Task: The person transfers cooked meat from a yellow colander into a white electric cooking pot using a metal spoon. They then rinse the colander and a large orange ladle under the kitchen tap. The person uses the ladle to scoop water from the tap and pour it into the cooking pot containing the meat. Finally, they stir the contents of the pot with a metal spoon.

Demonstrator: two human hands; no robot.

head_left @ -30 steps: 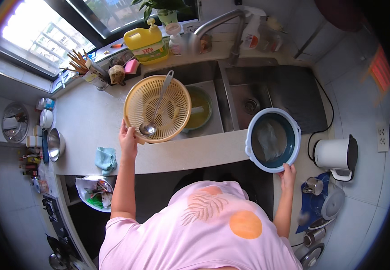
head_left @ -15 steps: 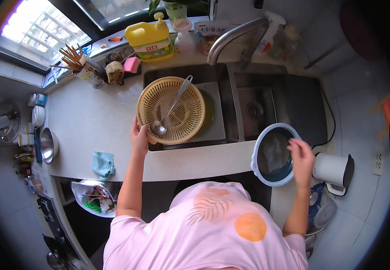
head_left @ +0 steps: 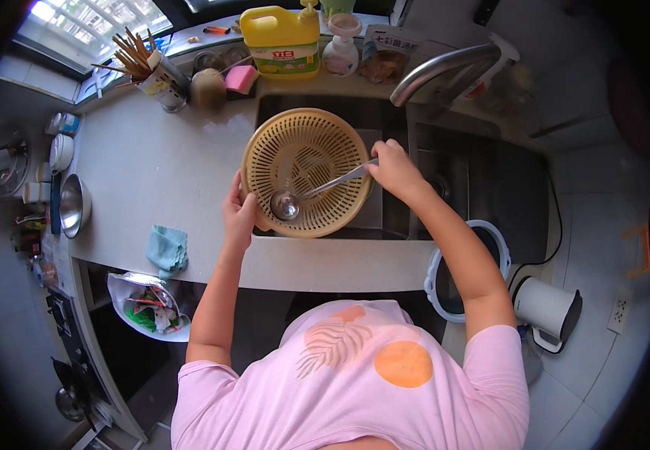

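Observation:
A tan plastic colander (head_left: 306, 114) sits over the left basin of the steel sink (head_left: 394, 214). My left hand (head_left: 241, 210) grips its near-left rim, thumb on top and fingers at the outside. Inside the colander rests the round bowl of a metal ladle (head_left: 286, 205), its long handle slanting up to the right. My right hand (head_left: 398, 171) is closed round the end of that handle, at the colander's right edge. What lies in the basin under the colander is mostly hidden.
A blue basin (head_left: 431, 274) stands at the counter's right front, partly under my right forearm. The faucet (head_left: 445, 64) arches over the sink. A yellow jug (head_left: 283, 45), pink sponge (head_left: 242, 79) and chopstick holder (head_left: 166, 84) line the back. A teal cloth (head_left: 167, 250) lies front left.
My right hand has moved left from above the blue basin to the ladle and taken hold of its handle. The handle has swung down to the right. My left hand stays on the colander.

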